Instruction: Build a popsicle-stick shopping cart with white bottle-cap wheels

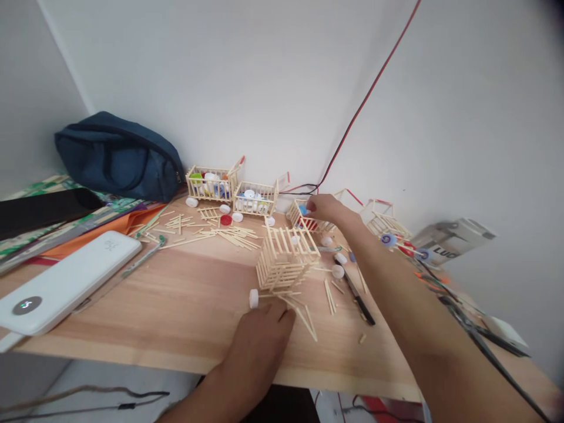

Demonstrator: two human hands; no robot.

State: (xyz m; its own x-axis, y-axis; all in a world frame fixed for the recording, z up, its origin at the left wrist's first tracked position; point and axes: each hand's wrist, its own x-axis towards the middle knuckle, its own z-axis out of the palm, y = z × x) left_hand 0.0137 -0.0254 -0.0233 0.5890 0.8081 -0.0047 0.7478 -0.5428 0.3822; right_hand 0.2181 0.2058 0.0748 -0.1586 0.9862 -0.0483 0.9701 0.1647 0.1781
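A small cart of thin wooden sticks (288, 261) stands tilted at the middle of the table, with a white wheel (254, 298) at its lower left. My left hand (264, 329) rests on the tabletop just in front of it, fingers bent by loose sticks; their tips are hidden. My right hand (325, 207) reaches over to another stick cart (324, 226) by the wall. Its fingers are pinched at a blue bottle cap (302, 210) inside that cart's basket, above a red cap.
Two carts filled with caps, one left (211, 185) and one nearer (255, 200), stand along the wall. Loose sticks (233, 236), a black-handled knife (359, 299), a white power bank (70, 282) and a blue bag (118, 155) lie around. Another cart (388, 226) stands right.
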